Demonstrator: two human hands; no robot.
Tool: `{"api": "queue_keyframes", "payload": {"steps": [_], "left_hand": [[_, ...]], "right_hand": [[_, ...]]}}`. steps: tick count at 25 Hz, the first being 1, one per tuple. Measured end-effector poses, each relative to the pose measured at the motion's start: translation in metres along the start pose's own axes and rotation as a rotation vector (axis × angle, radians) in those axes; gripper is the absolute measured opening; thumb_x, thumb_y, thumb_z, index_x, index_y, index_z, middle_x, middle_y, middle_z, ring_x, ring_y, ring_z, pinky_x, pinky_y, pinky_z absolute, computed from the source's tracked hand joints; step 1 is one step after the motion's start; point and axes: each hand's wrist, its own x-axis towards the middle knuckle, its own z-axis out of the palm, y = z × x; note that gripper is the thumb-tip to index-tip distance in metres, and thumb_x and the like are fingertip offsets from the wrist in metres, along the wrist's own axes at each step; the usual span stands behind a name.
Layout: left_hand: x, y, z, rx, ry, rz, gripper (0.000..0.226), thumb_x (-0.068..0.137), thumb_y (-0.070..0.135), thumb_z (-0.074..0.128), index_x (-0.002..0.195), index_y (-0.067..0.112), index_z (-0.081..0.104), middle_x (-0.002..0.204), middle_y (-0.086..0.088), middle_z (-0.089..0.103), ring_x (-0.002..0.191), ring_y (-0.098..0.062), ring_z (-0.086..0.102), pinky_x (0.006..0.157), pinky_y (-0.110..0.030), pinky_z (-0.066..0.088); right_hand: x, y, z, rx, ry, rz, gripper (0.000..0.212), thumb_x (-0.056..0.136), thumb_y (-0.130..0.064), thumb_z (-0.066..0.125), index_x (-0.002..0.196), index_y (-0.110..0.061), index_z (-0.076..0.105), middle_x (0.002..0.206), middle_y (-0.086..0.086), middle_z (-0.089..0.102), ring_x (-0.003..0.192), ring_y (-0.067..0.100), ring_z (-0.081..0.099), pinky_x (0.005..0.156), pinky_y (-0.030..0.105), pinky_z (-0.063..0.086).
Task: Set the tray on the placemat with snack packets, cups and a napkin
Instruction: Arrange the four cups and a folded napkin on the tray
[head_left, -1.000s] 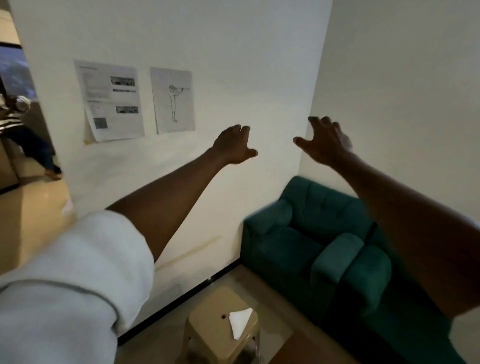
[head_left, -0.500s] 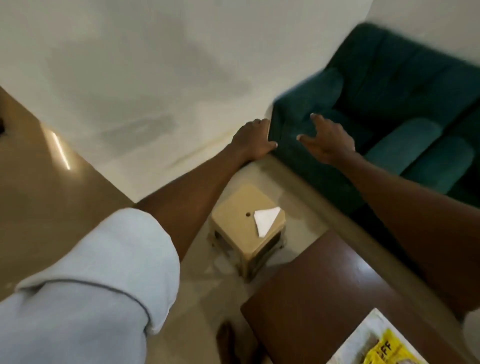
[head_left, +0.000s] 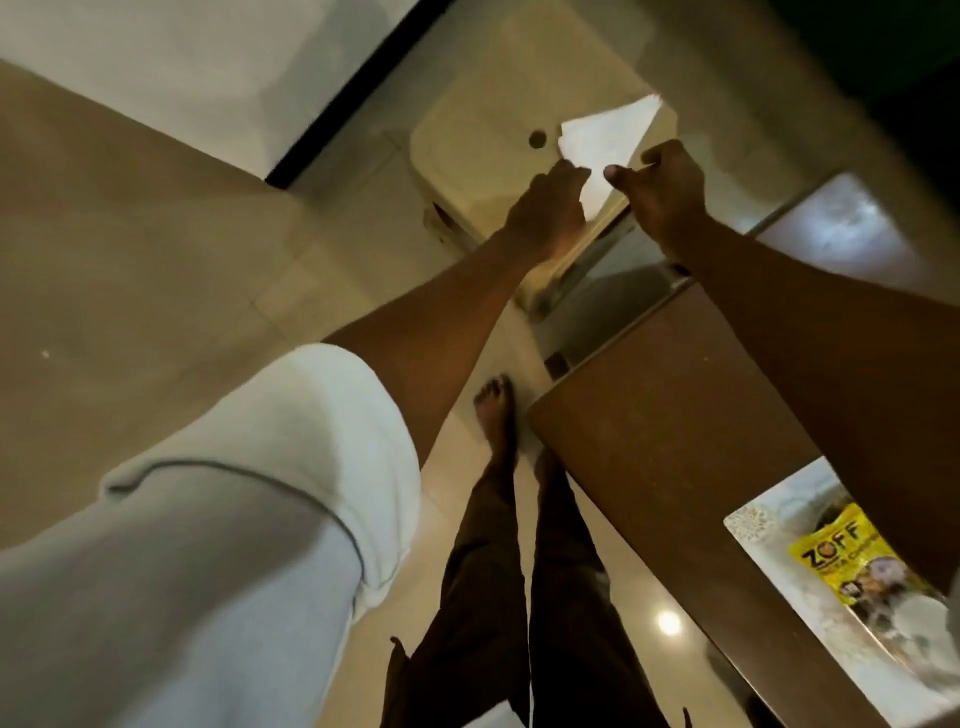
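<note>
A white folded napkin (head_left: 608, 136) lies on the beige plastic stool (head_left: 483, 140) on the floor ahead. My left hand (head_left: 549, 210) hovers at the napkin's left corner with its fingers curled. My right hand (head_left: 661, 193) is at the napkin's lower right edge, thumb pointing left. Motion blur hides whether either hand grips the napkin. At the bottom right, a yellow snack packet (head_left: 844, 553) rests on a pale patterned surface (head_left: 753, 525), tray or placemat, partly covered by my right forearm.
The brown table (head_left: 675, 415) stands right of my legs, its corner close to my bare feet (head_left: 496, 415). A dark green sofa (head_left: 893, 47) fills the top right. A white wall with a black skirting (head_left: 353, 88) runs behind the stool.
The view has tilted sharply downward. Both hands have dropped from in front of the wall and sofa to the napkin on the stool.
</note>
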Motion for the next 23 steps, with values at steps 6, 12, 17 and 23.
{"api": "queue_keyframes", "payload": {"steps": [6,12,17,23], "left_hand": [[0.037,-0.005,0.025,0.166,0.07,0.017,0.078,0.102,0.019,0.054,0.165,0.018,0.009,0.173,-0.004,0.011,0.149,-0.039,0.032,0.112,-0.046,0.045],[0.053,-0.005,0.025,0.183,0.009,-0.054,0.084,0.099,0.026,0.058,0.165,0.021,0.007,0.169,-0.006,0.022,0.145,-0.041,0.034,0.114,-0.052,0.041],[0.061,-0.01,0.013,0.062,-0.035,-0.04,0.087,0.1,0.017,0.053,0.165,0.025,-0.004,0.167,-0.008,0.026,0.142,-0.043,0.038,0.114,-0.054,0.036],[0.042,-0.009,-0.009,-0.478,-0.004,-0.092,0.076,0.102,0.007,0.052,0.164,0.015,0.009,0.158,-0.021,0.036,0.139,-0.039,0.048,0.108,-0.035,0.049]], "right_hand": [[0.038,0.021,0.041,0.269,0.11,0.18,0.046,0.085,-0.036,0.082,0.117,-0.008,0.066,0.106,-0.002,0.066,0.096,0.013,0.064,0.075,0.011,0.052],[0.048,0.015,0.049,0.491,0.183,0.305,0.046,0.083,-0.03,0.085,0.118,-0.008,0.064,0.111,0.003,0.069,0.101,0.02,0.068,0.085,0.028,0.058],[0.053,-0.005,0.06,0.625,0.171,0.367,0.057,0.084,-0.032,0.084,0.126,-0.001,0.062,0.118,0.012,0.068,0.104,0.027,0.068,0.084,0.032,0.054],[0.036,-0.028,0.04,0.547,0.145,0.302,0.019,0.079,-0.018,0.082,0.083,-0.012,0.065,0.086,0.004,0.067,0.087,0.028,0.066,0.072,0.034,0.055]]}}
